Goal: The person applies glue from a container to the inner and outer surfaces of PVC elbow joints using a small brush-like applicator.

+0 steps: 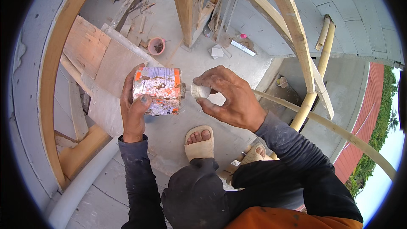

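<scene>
My left hand is wrapped around a worn metal can, its orange-and-white label peeling and stained. The can lies on its side in the air, with its narrow threaded neck facing right. Between the thumb and fingers of my right hand is a whitish round cap, held just off the neck. A thin stem runs from the cap toward the neck. Whether its far end is inside the can is hidden.
A grey pipe slants at lower left. Wooden posts and bamboo poles cross the space. My sandalled foot stands on concrete. Beyond are a pink bucket, a metal bar and wood scraps.
</scene>
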`<state>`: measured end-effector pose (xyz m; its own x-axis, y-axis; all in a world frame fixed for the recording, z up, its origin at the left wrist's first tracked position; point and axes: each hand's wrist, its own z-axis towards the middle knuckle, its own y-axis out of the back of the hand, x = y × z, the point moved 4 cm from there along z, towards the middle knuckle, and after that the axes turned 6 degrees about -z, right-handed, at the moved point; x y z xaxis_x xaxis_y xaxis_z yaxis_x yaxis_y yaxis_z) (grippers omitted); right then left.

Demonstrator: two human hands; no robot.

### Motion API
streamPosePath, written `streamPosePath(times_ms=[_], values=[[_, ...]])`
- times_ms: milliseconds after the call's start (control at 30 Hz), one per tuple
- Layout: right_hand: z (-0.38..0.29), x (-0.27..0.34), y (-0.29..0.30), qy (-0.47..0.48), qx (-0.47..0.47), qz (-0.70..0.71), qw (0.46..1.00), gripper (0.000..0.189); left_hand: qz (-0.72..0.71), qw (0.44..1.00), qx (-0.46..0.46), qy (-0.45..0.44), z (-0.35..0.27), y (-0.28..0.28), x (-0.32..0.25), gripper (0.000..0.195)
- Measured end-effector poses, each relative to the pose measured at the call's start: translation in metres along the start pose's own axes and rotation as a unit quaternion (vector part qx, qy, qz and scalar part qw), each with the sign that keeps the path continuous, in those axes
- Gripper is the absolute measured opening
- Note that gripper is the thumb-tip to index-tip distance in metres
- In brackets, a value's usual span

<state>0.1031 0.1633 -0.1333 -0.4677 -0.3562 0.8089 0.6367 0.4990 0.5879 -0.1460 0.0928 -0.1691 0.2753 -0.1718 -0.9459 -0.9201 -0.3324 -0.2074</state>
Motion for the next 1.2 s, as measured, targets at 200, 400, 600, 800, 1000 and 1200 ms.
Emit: streamPosePath(times_ms=[200,400,600,800,1000,1200], values=[[0.032,0.017,-0.023,-0.038,0.025,0.062,0.997,0.044,0.002,1.000,0.017,0.006,0.010,0.038,-0.018,0.091],[0.036,0.015,-0.050,-0.090,0.102,0.144,0.980,0.043,-0.039,0.998,-0.005,0.049,0.004,0.063,-0.007,0.087],[0.023,0.019,-0.048,0.105,-0.015,-0.005,0.994,0.043,-0.043,0.999,0.002,0.014,-0.003,0.061,-0.003,0.085],[0.025,0.010,-0.041,-0.119,0.036,0.191,0.974,0.041,-0.014,1.000,-0.021,-0.010,-0.007,0.069,-0.017,0.087],[0.022,0.018,-0.034,-0.143,-0.014,0.213,0.966,0.040,0.003,0.999,-0.040,-0.030,-0.012,0.087,-0.025,0.089],[0.021,0.010,-0.031,-0.160,-0.042,0.252,0.953,0.039,-0.074,0.995,-0.020,-0.058,-0.017,0.109,-0.021,0.073]])
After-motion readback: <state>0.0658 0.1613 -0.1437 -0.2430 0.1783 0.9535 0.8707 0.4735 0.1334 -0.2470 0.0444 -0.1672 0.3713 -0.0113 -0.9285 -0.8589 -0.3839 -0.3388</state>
